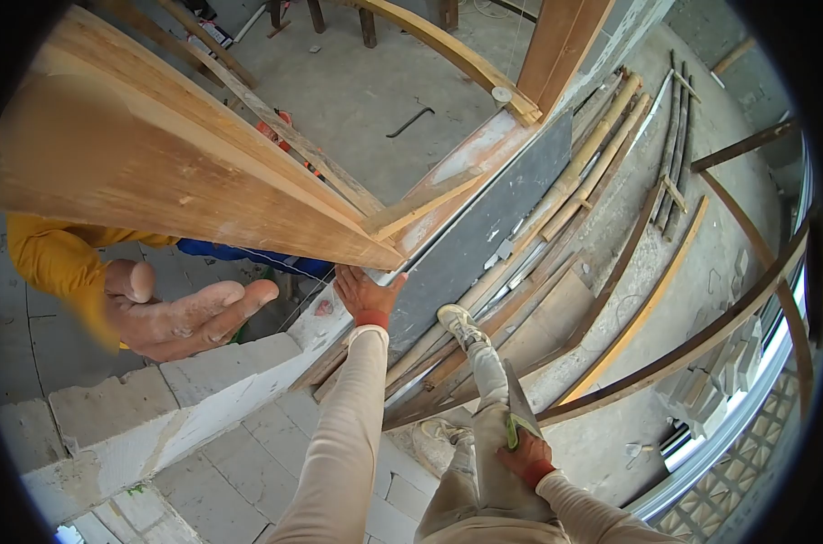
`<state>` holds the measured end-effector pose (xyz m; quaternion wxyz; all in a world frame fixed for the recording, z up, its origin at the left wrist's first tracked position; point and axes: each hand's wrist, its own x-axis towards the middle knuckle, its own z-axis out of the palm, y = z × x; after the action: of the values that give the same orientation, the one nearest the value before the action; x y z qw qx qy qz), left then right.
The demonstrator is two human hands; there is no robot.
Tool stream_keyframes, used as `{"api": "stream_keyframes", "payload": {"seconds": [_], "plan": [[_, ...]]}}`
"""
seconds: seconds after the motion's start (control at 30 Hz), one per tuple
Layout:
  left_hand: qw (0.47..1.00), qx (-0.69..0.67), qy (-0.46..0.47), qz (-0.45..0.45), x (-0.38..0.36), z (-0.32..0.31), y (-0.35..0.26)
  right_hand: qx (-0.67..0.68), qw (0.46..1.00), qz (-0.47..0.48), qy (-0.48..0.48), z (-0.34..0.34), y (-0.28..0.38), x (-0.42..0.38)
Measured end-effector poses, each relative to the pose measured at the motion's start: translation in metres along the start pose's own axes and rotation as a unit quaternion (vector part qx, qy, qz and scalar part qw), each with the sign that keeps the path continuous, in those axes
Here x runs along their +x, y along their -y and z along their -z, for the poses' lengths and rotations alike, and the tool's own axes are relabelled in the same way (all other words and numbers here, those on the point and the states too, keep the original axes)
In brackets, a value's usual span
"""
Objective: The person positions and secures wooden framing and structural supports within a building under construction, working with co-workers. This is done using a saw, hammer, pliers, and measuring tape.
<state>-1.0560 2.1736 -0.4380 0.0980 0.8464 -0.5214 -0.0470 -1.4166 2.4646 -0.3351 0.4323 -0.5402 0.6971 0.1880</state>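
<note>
My left hand lies with its fingers spread at the foot of an upright wooden post, by the end of the block wall. Down beside my leg, my right hand is closed round the green handle of a handsaw, whose blade points away from me. The post joins a wooden sill that runs along the opening. On the left, another person's open hand in a yellow sleeve reaches out near the post, apart from my own hands.
A dark grey slab runs beside the sill. Bamboo poles and long boards lie on the floor to the right, round my feet. A curved timber crosses the right side. A bent metal bar lies on the floor beyond the sill.
</note>
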Motion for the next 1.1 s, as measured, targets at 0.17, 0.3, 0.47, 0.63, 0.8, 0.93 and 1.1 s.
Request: {"api": "stream_keyframes", "payload": {"seconds": [0.17,0.3,0.47,0.63,0.8,0.93,1.1], "plan": [[0.999,0.024,-0.024,0.012,0.000,-0.010,0.000,-0.007,0.999,-0.022,0.027,-0.001,-0.001,0.002],[0.998,0.032,-0.051,-0.007,0.001,-0.022,0.005,0.007,1.000,-0.018,0.004,-0.010,-0.008,0.005],[0.997,0.052,-0.058,-0.025,0.000,-0.019,0.003,0.011,1.000,-0.027,-0.005,-0.013,-0.007,0.004],[0.990,0.089,-0.077,-0.073,0.004,-0.016,0.009,0.004,1.000,-0.026,-0.009,-0.022,-0.013,0.006],[0.994,0.059,-0.047,-0.082,0.013,-0.006,0.012,0.006,1.000,-0.019,-0.020,-0.026,-0.016,0.005],[0.995,0.052,-0.043,-0.070,0.012,-0.005,0.013,-0.011,0.999,-0.038,-0.014,-0.030,-0.020,0.006],[0.994,0.036,-0.076,-0.062,0.009,-0.005,0.015,-0.012,0.999,-0.026,-0.027,-0.038,-0.030,0.007]]}}
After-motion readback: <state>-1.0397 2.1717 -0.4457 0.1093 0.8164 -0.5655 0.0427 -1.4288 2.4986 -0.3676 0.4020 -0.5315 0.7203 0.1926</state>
